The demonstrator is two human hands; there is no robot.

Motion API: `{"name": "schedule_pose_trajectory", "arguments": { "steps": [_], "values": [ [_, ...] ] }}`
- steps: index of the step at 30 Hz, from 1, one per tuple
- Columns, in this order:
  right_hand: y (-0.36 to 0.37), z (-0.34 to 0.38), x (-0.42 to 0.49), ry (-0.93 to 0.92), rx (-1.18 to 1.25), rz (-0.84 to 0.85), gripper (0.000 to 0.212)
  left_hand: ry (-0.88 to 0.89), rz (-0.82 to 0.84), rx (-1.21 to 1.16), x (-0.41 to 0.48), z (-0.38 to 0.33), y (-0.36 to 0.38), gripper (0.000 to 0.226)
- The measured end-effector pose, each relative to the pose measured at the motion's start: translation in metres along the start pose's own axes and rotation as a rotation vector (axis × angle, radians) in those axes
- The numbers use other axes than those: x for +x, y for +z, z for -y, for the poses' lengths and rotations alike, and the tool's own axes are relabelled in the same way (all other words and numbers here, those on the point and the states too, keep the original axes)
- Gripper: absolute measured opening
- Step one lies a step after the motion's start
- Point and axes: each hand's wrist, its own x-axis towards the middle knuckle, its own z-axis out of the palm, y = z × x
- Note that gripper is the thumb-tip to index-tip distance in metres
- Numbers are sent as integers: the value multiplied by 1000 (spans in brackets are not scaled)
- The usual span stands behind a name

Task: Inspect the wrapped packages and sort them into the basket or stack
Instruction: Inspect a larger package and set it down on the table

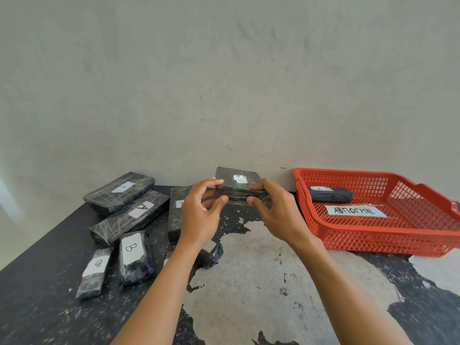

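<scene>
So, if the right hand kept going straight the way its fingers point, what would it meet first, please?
The right hand points up-left and already grips the held package; beyond that, probably the left hand, though depth is unclear.

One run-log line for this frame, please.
inspect | both hands grip black wrapped package | red plastic basket: one package inside

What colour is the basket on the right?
Red-orange plastic mesh basket, seen in the head view.
</scene>
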Motion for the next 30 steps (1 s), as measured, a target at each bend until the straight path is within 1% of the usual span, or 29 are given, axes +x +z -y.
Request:
{"name": "schedule_pose_trajectory", "arguments": {
  "steps": [2,3,6,7,8,9,11,12,13,14,17,19,21,23,25,27,30],
  "values": [
    [1,1,-1,7,-12,-4,20,12,-12,24,0,0,1,37],
    [1,2,-1,6,-38,2,24,15,-22,35,0,0,2,35],
    [5,4,-4,-45,-247,61,53,29,-52,75,-1,-2,6,32],
    [7,5,-5,-72,-313,62,59,38,-48,85,-2,-4,8,32],
    [9,6,-5,-93,-340,45,60,55,-36,94,-2,-7,10,33],
    [10,6,-5,-100,-327,14,55,75,-14,99,-2,-8,11,35],
    [8,2,-4,-77,-226,-44,42,82,55,50,-2,-12,11,40],
    [6,-1,-4,-52,-166,-42,39,49,85,-6,-1,-14,8,44],
    [2,-4,-4,-30,-110,-23,38,11,88,-44,-1,-14,5,47],
    [-1,-8,-4,-13,-65,0,37,-26,50,-47,0,-13,0,48],
    [-8,-16,-5,-6,-54,52,36,-134,-104,44,5,-5,-14,51],
    [-10,-18,-5,1,-24,93,36,-217,-93,13,8,0,-22,57],
    [-12,-19,-5,-5,63,152,39,-267,-5,-125,10,4,-29,59],
    [-13,-20,-5,-23,119,187,38,-275,63,-244,9,4,-32,57],
    [-13,-20,-4,-22,156,200,36,-260,29,-280,8,4,-31,48],
    [-13,-21,-4,7,164,207,37,-246,-14,-259,7,5,-28,42],
    [-14,-20,-2,37,13,210,48,-196,-49,-165,7,7,-23,38]
  ]
}}
